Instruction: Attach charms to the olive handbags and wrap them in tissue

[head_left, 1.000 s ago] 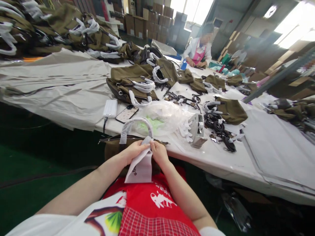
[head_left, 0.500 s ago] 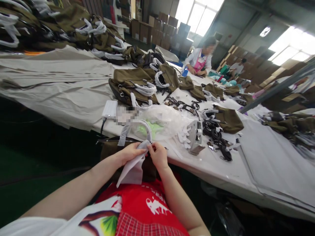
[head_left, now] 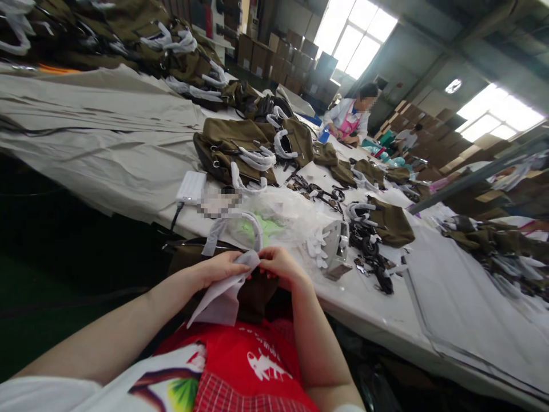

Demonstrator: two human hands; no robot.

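Note:
An olive-brown handbag [head_left: 257, 294] rests against my red apron at the table's edge. Its far handle [head_left: 234, 220] stands up in an arch, wrapped in white material. My left hand [head_left: 225, 268] is closed on a white wrapping sheet [head_left: 221, 306], whose loose end hangs down over the bag. Close beside it, my right hand [head_left: 277, 264] pinches the sheet's upper edge with thumb and forefinger. The near handle is not visible; the sheet and my fingers cover that spot.
Behind the bag lie a clear plastic bag [head_left: 281, 220] with something green, a tape dispenser [head_left: 337, 249] and a white power bank [head_left: 191, 187] with a cable. More olive handbags [head_left: 234, 143] and dark straps [head_left: 371, 246] cover the table. A co-worker [head_left: 349, 117] stands across it.
My right hand has turned and shifted slightly right, its elbow swinging outward. My left hand keeps its grip while the sheet's loose end moves a little left. The camera view has tilted slightly.

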